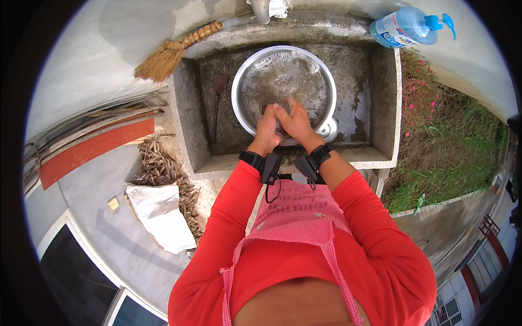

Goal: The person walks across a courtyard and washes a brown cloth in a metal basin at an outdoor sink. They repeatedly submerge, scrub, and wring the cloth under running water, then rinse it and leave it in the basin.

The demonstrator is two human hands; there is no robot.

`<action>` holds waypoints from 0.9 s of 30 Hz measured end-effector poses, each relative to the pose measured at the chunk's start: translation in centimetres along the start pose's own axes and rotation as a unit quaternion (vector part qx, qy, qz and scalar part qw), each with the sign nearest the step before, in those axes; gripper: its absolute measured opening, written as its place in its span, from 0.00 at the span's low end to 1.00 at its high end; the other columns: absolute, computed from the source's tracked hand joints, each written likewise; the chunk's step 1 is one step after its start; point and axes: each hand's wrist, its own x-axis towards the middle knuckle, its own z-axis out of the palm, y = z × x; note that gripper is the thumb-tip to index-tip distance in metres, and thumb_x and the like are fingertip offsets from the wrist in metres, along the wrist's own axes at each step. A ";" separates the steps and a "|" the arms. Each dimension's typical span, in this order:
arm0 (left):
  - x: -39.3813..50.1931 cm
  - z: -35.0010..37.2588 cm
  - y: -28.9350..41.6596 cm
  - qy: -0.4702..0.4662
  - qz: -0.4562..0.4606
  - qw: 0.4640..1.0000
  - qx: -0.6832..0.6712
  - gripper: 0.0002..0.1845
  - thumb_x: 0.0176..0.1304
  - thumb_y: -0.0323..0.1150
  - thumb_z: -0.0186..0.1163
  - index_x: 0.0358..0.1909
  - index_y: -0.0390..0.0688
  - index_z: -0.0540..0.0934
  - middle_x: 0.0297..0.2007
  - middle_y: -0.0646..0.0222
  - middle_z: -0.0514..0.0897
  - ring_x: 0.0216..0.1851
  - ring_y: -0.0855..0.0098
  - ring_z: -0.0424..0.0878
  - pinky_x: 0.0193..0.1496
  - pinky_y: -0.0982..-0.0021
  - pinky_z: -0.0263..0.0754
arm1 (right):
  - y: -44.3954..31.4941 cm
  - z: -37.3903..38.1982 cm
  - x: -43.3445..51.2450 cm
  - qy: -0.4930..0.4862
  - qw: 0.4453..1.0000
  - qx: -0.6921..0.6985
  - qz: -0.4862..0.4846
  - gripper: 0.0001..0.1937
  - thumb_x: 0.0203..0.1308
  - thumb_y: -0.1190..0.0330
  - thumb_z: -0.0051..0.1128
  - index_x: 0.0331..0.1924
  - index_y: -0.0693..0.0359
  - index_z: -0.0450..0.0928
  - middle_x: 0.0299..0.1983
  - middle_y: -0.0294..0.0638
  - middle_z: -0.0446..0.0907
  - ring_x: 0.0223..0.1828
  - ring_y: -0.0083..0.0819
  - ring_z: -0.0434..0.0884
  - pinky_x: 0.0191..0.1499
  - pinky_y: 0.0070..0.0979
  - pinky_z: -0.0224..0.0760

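Note:
A round metal basin (235, 95) full of cloudy, sudsy water sits in a rectangular stone sink (350, 138). Both my hands are together over the near side of the basin, at the water. My left hand (267, 126) and my right hand (294, 118) close around a dark, wet object (281, 122), largely hidden by the fingers; its kind cannot be told. A small round metal item (332, 129), perhaps a lid, lies against the basin's lower right side, partly under it.
A straw hand brush (163, 59) rests at the sink's back left corner. A blue pump bottle (401, 28) stands at the back right corner. Inside the sink at left lies a dark long-handled tool (218, 93). Wood pieces (157, 167) and a white sack (163, 216) are at left.

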 end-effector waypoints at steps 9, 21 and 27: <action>0.7 -1.0 0.1 -0.015 -0.035 0.999 -0.027 0.22 0.70 0.49 0.50 0.57 0.44 0.71 0.54 0.63 0.77 0.55 0.60 0.77 0.55 0.53 0.75 | 4.7 -0.9 4.2 -0.148 0.946 0.174 0.229 0.24 0.67 0.49 0.47 0.52 0.61 0.76 0.40 0.58 0.81 0.45 0.51 0.81 0.47 0.38 0.73; 2.5 -6.7 -0.4 0.064 -0.010 0.992 0.104 0.44 0.65 0.41 0.57 0.75 0.52 0.41 0.74 0.65 0.43 0.72 0.43 0.42 0.66 0.44 0.53 | 5.6 3.4 4.4 -0.299 0.857 -0.393 0.146 0.28 0.68 0.49 0.45 0.69 0.45 0.60 0.73 0.48 0.51 0.72 0.55 0.52 0.64 0.61 0.53; 3.7 -7.8 -0.8 0.054 -0.016 0.995 0.083 0.45 0.64 0.41 0.58 0.75 0.53 0.40 0.74 0.65 0.46 0.73 0.43 0.40 0.68 0.40 0.46 | 8.0 4.8 4.2 -0.398 0.791 -0.452 0.107 0.18 0.65 0.64 0.48 0.58 0.52 0.74 0.61 0.40 0.74 0.62 0.40 0.74 0.63 0.56 0.56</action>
